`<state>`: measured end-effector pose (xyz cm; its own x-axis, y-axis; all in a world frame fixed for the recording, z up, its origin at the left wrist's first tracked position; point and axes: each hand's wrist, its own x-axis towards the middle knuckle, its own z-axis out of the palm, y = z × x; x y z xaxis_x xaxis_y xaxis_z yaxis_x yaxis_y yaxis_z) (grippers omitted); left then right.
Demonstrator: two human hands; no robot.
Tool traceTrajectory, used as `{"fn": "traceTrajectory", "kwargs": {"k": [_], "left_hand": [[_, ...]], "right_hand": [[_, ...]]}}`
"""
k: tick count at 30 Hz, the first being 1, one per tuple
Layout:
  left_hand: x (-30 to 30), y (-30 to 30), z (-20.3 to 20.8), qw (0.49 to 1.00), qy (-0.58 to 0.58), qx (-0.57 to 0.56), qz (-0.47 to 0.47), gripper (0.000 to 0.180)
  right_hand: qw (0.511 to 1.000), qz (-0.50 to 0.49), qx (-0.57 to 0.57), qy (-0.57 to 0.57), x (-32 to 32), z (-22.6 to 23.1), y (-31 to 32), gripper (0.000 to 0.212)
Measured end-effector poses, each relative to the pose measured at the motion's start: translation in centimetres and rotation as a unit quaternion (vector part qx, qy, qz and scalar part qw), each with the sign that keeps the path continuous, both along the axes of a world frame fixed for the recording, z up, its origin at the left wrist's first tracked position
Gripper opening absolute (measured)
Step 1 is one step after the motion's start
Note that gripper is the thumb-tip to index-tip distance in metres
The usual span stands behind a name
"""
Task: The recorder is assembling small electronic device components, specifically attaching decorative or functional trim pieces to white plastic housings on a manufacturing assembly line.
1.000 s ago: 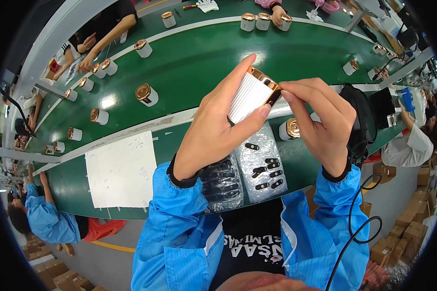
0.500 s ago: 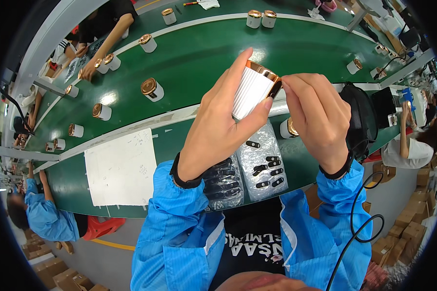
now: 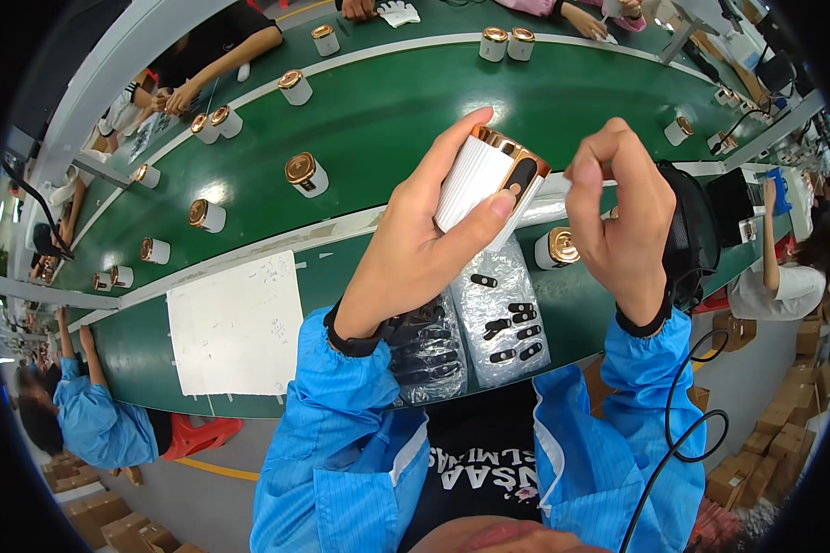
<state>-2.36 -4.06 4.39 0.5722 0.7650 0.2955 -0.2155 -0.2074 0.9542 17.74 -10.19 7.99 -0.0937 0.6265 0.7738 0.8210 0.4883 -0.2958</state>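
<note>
The blue jacket (image 3: 341, 488) has black cuffs (image 3: 352, 347) and white edging (image 3: 410, 452) over a black shirt (image 3: 480, 426) with white lettering (image 3: 491, 474); a black cable (image 3: 727, 424) hangs alongside.

Green worktop (image 3: 138, 359) under white sheet (image 3: 235, 323) and plastic-wrapped packs (image 3: 489, 302), green belt (image 3: 378, 129) bearing gold-topped canisters (image 3: 306, 175)

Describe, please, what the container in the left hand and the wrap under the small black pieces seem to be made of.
Container body: probably matte white plastic, from its even moulded ribs. Its gold rim: mirror-shiny, metal or plated plastic. Wrap: apparently clear plastic film, with crinkles and sharp glints.
</note>
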Motion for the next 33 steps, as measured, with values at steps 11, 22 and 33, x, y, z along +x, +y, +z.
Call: {"fn": "traceTrajectory", "kwargs": {"k": [11,22,33], "left_hand": [[0.1,0.4,0.2,0.999,-0.027,0.035,-0.021,0.073],[0.1,0.2,0.3,0.993,-0.015,0.115,0.014,0.077],[0.4,0.4,0.0,0.993,-0.012,0.109,0.033,0.078]], "right_hand": [[0.994,0.072,-0.01,0.081,-0.4,0.5,-0.7,0.005],[0.944,0.164,-0.081,0.274,-1.6,-0.9,1.0,0.024],[0.916,0.176,-0.12,0.339,-2.3,-1.3,0.8,0.028]]}}
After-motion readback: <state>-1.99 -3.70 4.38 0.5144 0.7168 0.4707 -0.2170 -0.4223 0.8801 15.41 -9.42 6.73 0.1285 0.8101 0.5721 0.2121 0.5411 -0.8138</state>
